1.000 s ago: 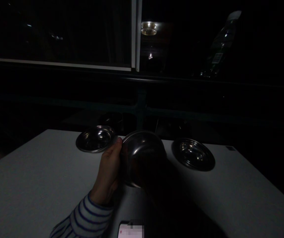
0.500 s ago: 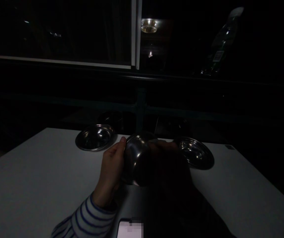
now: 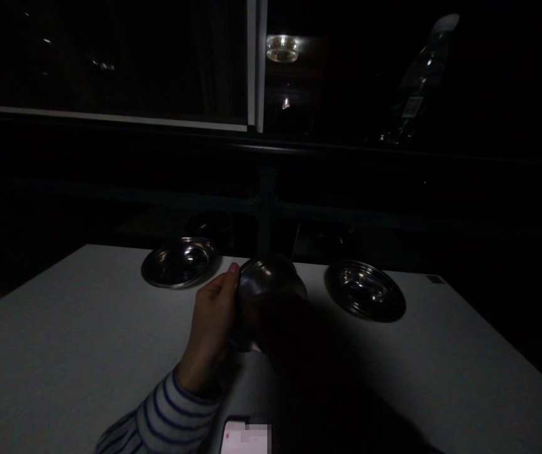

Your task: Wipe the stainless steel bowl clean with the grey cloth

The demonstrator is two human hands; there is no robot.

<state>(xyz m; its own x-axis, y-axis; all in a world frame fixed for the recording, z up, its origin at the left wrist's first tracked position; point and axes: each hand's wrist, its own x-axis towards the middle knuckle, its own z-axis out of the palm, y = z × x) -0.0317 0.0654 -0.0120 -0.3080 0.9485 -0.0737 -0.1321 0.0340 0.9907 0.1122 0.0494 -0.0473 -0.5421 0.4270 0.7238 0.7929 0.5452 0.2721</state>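
Note:
A shiny metal bowl [image 3: 268,274] is tilted up above the white table, its curved side catching some light. My left hand [image 3: 212,325], in a striped sleeve, grips its left rim with the thumb on top. My right hand [image 3: 283,321] is a dark shape in deep shadow across the front of the bowl. Its fingers cannot be made out, nor whether anything is in them. Two shallow metal dishes lie on the table, one dish [image 3: 179,263] to the back left and the other dish [image 3: 365,291] to the back right.
A phone [image 3: 246,438] with a lit screen lies at the near edge of the white table [image 3: 86,353]. Beyond the table, a bottle with a white cap [image 3: 415,82] stands on a dark ledge by the window frame [image 3: 256,69]. Most surroundings are very dark.
My right hand has moved left and slightly down, from the bowl's right edge to across its front. The right dish now shows fully. My left hand keeps its hold.

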